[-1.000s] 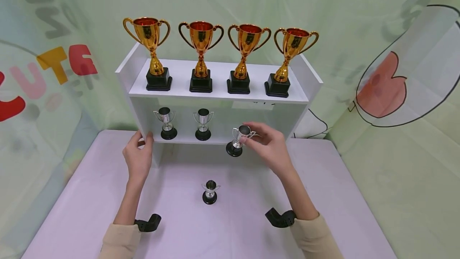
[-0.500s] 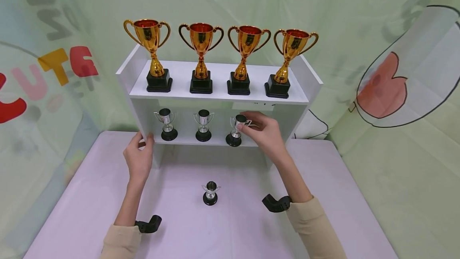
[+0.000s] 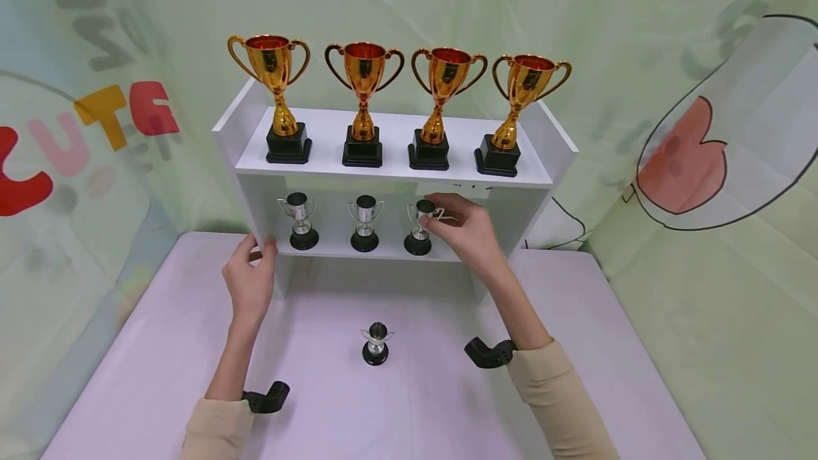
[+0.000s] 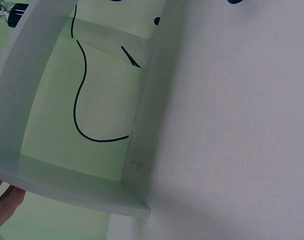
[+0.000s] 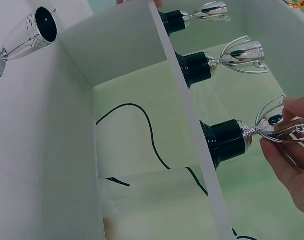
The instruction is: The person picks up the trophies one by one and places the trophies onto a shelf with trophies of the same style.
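Observation:
My right hand (image 3: 469,233) pinches a small silver trophy cup (image 3: 418,233) by its bowl and handle. In the right wrist view that cup's black base (image 5: 226,142) meets the middle board, and fingers (image 5: 287,165) are on its bowl. Two matching silver trophies, one on the left (image 3: 300,222) and one in the centre (image 3: 365,224), stand upright on the same board. My left hand (image 3: 251,282) holds the left side panel of the white shelf (image 3: 396,177) at its front edge; its grip is partly hidden. Another small silver trophy (image 3: 376,343) stands on the table before the shelf.
Several large gold trophies (image 3: 363,91) with black square bases line the top board. The shelf stands on a table with a pale cloth (image 3: 422,403). Printed fabric walls (image 3: 639,91) enclose the back and sides. A thin black cable (image 3: 569,222) lies behind the right side.
My right hand has moved up and inward, bringing the tilted silver trophy from before the shelf's edge onto the middle board, where it now stands upright. My left hand has stayed at the panel.

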